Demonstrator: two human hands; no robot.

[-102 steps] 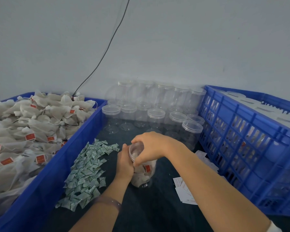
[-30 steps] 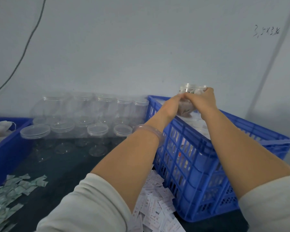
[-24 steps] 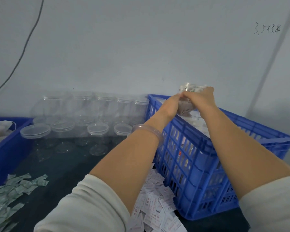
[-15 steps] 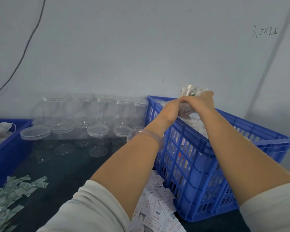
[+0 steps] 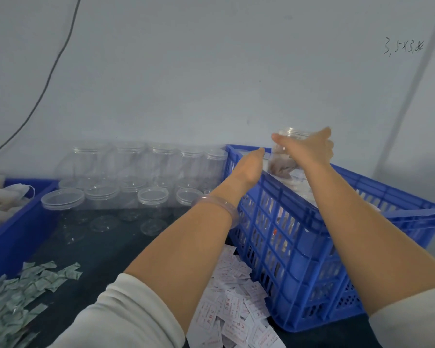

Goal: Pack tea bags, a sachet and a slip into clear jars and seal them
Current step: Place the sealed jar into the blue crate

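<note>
A person's right hand [image 5: 309, 150] grips a clear jar [image 5: 280, 159] from above and behind, fingers curled round its upper part, holding it upright over the far left corner of a blue slatted crate [image 5: 299, 222] at the right of a dark table [image 5: 98, 252]. Brownish tea bags show through the jar's wall; whether a lid sits on its rim cannot be made out. The left hand [image 5: 249, 167], a translucent bracelet [image 5: 219, 205] on its wrist, reaches out flat with straight fingers and holds nothing, its fingertips just beside the jar's left side; contact cannot be told. To the left of the crate, rows of empty jars [image 5: 151, 197] stand against the far wall, the nearer ones topped with clear lids. White printed slips [image 5: 234, 310] lie heaped on the table against the crate's near left side, and pale green sachets [image 5: 30, 285] lie scattered at the near left. A blue bin [image 5: 15, 227] at the left edge holds loose tea bags [image 5: 3, 197]. A dark cable [image 5: 48, 79] runs down the grey wall at the far left.
</note>
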